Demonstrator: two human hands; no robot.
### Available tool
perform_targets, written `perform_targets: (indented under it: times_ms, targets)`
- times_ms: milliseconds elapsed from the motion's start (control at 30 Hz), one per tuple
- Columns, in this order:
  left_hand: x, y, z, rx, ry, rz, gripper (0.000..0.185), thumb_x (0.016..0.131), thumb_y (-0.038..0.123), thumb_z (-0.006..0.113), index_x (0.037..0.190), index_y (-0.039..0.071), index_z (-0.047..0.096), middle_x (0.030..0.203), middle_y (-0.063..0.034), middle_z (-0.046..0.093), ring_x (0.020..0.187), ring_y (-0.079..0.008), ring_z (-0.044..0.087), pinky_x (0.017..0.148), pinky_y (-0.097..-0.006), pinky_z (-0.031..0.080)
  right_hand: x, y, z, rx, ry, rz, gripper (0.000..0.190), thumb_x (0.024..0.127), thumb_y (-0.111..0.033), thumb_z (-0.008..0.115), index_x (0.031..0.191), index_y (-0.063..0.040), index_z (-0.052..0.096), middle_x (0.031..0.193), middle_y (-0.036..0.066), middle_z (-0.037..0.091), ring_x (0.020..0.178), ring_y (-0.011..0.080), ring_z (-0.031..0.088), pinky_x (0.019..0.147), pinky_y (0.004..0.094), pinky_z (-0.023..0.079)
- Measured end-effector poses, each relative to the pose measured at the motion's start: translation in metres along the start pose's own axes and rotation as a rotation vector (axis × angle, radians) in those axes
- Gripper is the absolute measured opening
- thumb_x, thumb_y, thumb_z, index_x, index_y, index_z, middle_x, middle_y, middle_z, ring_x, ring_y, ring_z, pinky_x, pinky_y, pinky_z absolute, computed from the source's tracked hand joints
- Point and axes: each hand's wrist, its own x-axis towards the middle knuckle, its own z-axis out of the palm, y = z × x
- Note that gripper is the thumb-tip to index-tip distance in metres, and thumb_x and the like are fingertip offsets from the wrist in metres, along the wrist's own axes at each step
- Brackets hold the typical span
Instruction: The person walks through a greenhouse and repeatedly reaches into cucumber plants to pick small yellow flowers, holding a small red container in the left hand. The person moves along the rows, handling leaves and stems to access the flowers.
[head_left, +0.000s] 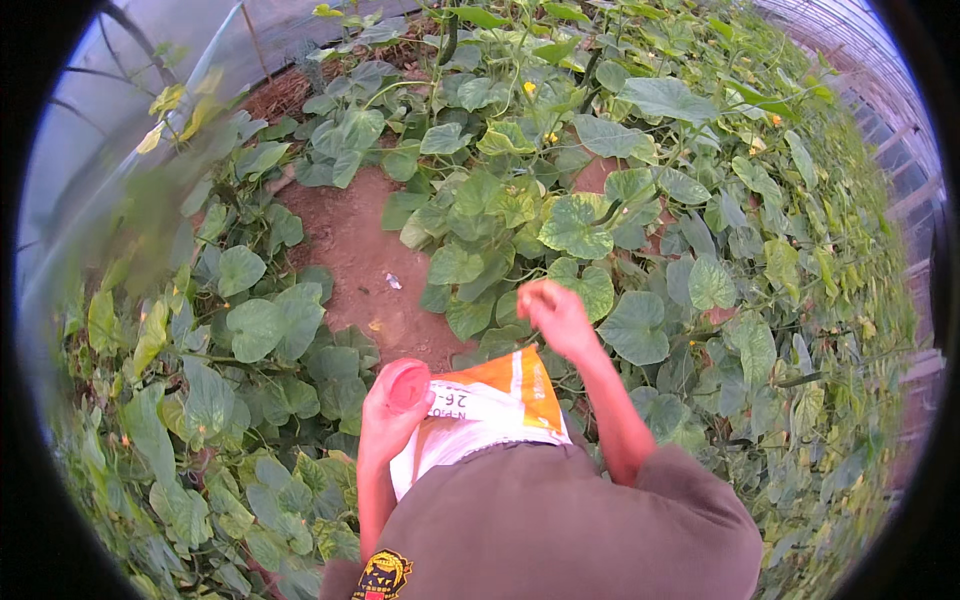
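My left hand (390, 420) is closed around a small round cup (408, 386), reddish inside, its open top facing up; the contents cannot be made out. To the right, my right hand (559, 315) is raised over cucumber leaves with its fingers curled. Whether anything small sits between those fingertips cannot be told. A white and orange printed sack (480, 405) hangs at the front of my waist, between my forearms, and bears writing. Just beyond the right hand are broad green cucumber leaves (581, 225).
Dense cucumber vines (712, 285) with yellow flowers (529, 88) stand ahead and on both sides. A strip of bare reddish soil (360, 247) runs ahead, with a small pale scrap (394, 281) on it. Plastic greenhouse sheeting (202, 37) rises at the left.
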Motion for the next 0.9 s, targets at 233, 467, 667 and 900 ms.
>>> perform_targets:
  times_ms: [233, 467, 667, 900]
  targets:
    - [0.067, -0.012, -0.024, -0.046, 0.071, -0.065, 0.045, 0.086, -0.001, 0.082, 0.128, -0.002, 0.066, 0.127, -0.0094, 0.069, 0.118, -0.0185, 0.065, 0.105, -0.0341, 0.052, 0.208, 0.033, -0.061, 0.285, 0.517, 0.029, 0.023, 0.103, -0.008, 0.065, 0.124, -0.001, 0.067, 0.106, 0.009, 0.073, 0.087, 0.0130, 0.070, 0.067, 0.0271, 0.055]
    - [0.194, -0.002, -0.050, 0.098, -0.060, -0.039, 0.045, 0.086, 0.003, 0.084, 0.127, -0.002, 0.067, 0.126, -0.0100, 0.070, 0.117, -0.0193, 0.067, 0.103, -0.0355, 0.053, 0.344, 0.114, -0.112, 0.067, 0.622, 0.048, 0.033, 0.097, -0.015, 0.076, 0.124, 0.001, 0.067, 0.114, 0.012, 0.073, 0.106, 0.0209, 0.069, 0.095, 0.0365, 0.053]
    - [0.274, 0.025, -0.044, 0.105, -0.105, -0.095, 0.043, 0.088, 0.003, 0.083, 0.128, -0.001, 0.066, 0.125, -0.0091, 0.070, 0.117, -0.0187, 0.066, 0.104, -0.0356, 0.052, 0.318, 0.108, -0.114, 0.244, 0.399, 0.053, 0.031, 0.100, -0.024, 0.078, 0.119, -0.002, 0.067, 0.106, 0.007, 0.074, 0.101, 0.0159, 0.068, 0.090, 0.0328, 0.052]
    - [0.335, 0.033, -0.030, 0.130, -0.295, -0.166, 0.051, 0.087, 0.004, 0.082, 0.133, -0.004, 0.062, 0.134, -0.0131, 0.068, 0.125, -0.0234, 0.066, 0.110, -0.0387, 0.051, 0.276, 0.091, -0.113, 0.684, 0.150, 0.058, 0.032, 0.107, -0.018, 0.067, 0.132, 0.002, 0.064, 0.116, 0.013, 0.074, 0.106, 0.0234, 0.072, 0.099, 0.0392, 0.057]
